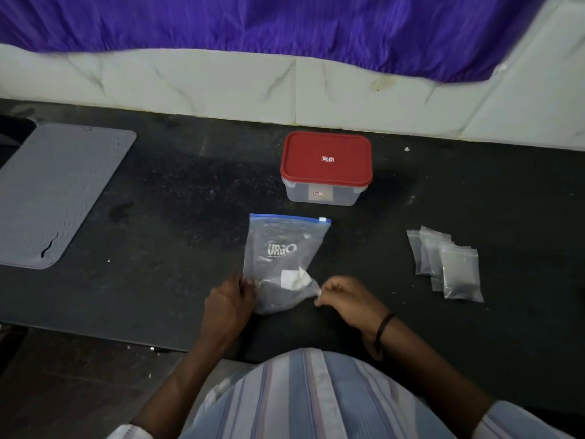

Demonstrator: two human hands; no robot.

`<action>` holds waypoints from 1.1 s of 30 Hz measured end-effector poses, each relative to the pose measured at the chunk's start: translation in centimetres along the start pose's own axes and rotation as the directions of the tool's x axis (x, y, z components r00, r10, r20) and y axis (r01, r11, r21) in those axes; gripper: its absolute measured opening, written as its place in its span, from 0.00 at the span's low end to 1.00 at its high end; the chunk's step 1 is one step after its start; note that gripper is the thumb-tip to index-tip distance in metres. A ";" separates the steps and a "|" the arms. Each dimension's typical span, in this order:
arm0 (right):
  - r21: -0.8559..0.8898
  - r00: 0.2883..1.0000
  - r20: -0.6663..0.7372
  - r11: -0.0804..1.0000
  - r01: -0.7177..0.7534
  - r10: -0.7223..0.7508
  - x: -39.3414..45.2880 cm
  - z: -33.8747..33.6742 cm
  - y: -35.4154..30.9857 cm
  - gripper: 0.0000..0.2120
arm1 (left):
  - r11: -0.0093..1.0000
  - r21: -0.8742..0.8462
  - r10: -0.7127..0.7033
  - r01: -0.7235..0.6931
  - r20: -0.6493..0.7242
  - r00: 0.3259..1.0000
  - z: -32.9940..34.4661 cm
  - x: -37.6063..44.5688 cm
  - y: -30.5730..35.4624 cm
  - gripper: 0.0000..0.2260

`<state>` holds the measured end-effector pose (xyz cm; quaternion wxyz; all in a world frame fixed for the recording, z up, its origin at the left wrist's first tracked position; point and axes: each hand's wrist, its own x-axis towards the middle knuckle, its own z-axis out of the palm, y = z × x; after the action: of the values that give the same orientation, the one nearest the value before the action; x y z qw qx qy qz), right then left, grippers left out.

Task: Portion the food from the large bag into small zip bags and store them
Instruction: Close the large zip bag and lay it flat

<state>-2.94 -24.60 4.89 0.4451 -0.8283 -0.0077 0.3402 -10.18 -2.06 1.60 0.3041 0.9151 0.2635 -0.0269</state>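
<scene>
A large clear zip bag (282,255) with a blue zip strip and white lettering lies flat on the black counter (177,198), its zip end pointing away from me. Dark food sits in its near end. My left hand (226,307) grips the bag's near left corner. My right hand (346,299) pinches the near right corner between curled fingers. Several small clear zip bags (448,263) lie overlapping on the counter to the right. A clear plastic box with a red lid (326,167) stands shut just beyond the large bag.
A grey ribbed mat (60,194) lies on the counter's left part. A white marble backsplash (221,83) runs along the back, with purple cloth (285,23) hanging above it. The counter's front edge is close to my striped shirt (300,397).
</scene>
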 end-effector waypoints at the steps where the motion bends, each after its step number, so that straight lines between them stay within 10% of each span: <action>1: 0.163 0.998 -0.048 0.986 0.034 -0.027 0.0 0.1 0.1 0.05 | 0.998 0.057 0.025 -0.026 0.010 1.000 -0.1 -0.1 -0.1 0.10; 6: 0.162 0.987 -0.126 0.979 0.121 -0.101 0.6 1.1 1.3 0.07 | 0.933 0.356 0.077 -0.051 -0.061 0.995 -0.9 -0.3 1.4 0.20; 9: -0.086 0.979 -0.151 0.989 0.123 -0.135 0.6 0.8 1.1 0.05 | 0.890 0.262 0.435 -0.374 -0.237 0.869 -0.5 1.1 3.6 0.20; 13: -0.494 0.987 -0.100 0.868 0.059 -0.124 -0.4 0.2 -0.1 0.08 | 0.882 -0.022 0.471 -0.471 0.080 0.879 1.2 4.9 5.5 0.21; 17: -0.620 0.996 -0.030 0.783 0.051 -0.088 -1.9 1.3 0.3 0.08 | 0.825 0.357 0.393 -0.439 0.195 0.898 4.5 7.3 4.2 0.35; 23: -0.596 0.989 0.143 0.801 0.060 0.033 -2.5 1.1 1.8 0.15 | 0.817 0.432 0.390 -0.383 0.077 0.918 4.3 7.5 2.9 0.34; 33: -0.215 0.986 -0.166 0.976 -0.025 -0.012 2.9 -1.1 -1.6 0.21 | 0.775 0.416 0.463 -0.476 0.139 0.875 4.3 5.7 1.7 0.33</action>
<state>0.34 -23.53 4.83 0.3501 -0.8974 -0.0048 0.2683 -3.94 -3.01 -2.20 0.0911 0.9956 0.0097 -0.0217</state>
